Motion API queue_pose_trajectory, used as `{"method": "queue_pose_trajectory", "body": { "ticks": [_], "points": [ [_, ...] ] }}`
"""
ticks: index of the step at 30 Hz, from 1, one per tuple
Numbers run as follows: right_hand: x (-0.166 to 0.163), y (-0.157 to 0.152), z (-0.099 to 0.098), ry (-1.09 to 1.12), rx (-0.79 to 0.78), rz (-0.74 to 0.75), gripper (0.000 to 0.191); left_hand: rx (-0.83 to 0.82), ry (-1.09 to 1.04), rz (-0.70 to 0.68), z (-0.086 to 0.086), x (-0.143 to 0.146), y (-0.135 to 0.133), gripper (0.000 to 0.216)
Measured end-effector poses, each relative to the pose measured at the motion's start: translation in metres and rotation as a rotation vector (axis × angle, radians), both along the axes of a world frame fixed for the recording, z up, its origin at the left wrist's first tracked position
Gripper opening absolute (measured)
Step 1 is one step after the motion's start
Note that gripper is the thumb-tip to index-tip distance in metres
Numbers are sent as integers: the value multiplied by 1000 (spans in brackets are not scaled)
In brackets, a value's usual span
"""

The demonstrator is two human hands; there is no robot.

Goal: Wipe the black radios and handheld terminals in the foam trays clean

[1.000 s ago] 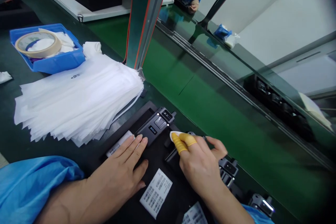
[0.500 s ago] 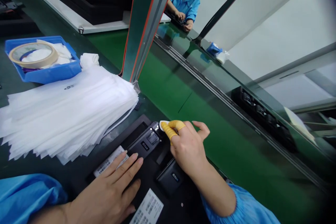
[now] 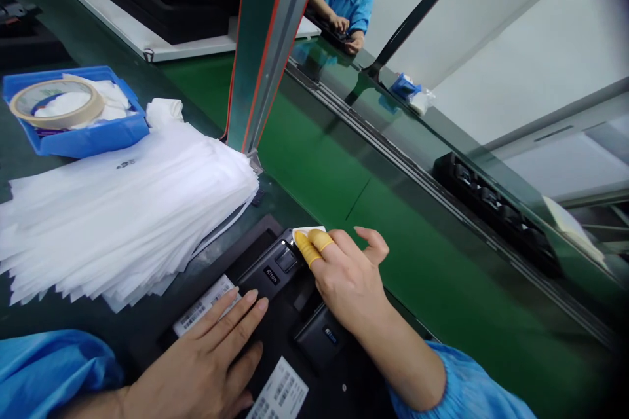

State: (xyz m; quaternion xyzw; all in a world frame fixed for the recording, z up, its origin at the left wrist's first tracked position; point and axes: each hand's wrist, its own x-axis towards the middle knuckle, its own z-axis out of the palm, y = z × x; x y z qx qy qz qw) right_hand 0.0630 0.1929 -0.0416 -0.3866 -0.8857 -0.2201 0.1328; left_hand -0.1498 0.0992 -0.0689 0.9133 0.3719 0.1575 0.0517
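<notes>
My left hand (image 3: 209,357) lies flat with fingers stretched out on a black tray (image 3: 255,239), fingertips touching the lower end of a black device marked "Riton" (image 3: 270,272). My right hand (image 3: 344,275), with yellow finger cots on two fingers, pinches a small white pad (image 3: 309,231) against the top end of that device. A second black "Riton" device (image 3: 322,340) lies in the tray under my right wrist. Barcode labels (image 3: 201,304) (image 3: 280,396) lie on the tray beside the devices.
A thick stack of white bags (image 3: 122,209) lies to the left. Behind it a blue bin (image 3: 73,134) holds a tape roll (image 3: 54,101). A metal post (image 3: 268,46) stands behind the tray. A green conveyor belt (image 3: 393,229) runs to the right. Another person (image 3: 344,0) works far back.
My right hand moved left from the second device to the top of the first one, carrying the white pad. My left hand stayed flat at the device's lower end.
</notes>
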Motion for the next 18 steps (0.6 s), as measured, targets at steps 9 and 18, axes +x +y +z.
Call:
{"method": "queue_pose_trajectory", "body": {
  "ticks": [9,18],
  "points": [
    [10,-20,-13,101,-35,-76,31,54,-22,13,-2,1,1,34],
    [7,-16,-3,205,-47,-101,30,105,-56,22,2,4,3,34]
  ]
}}
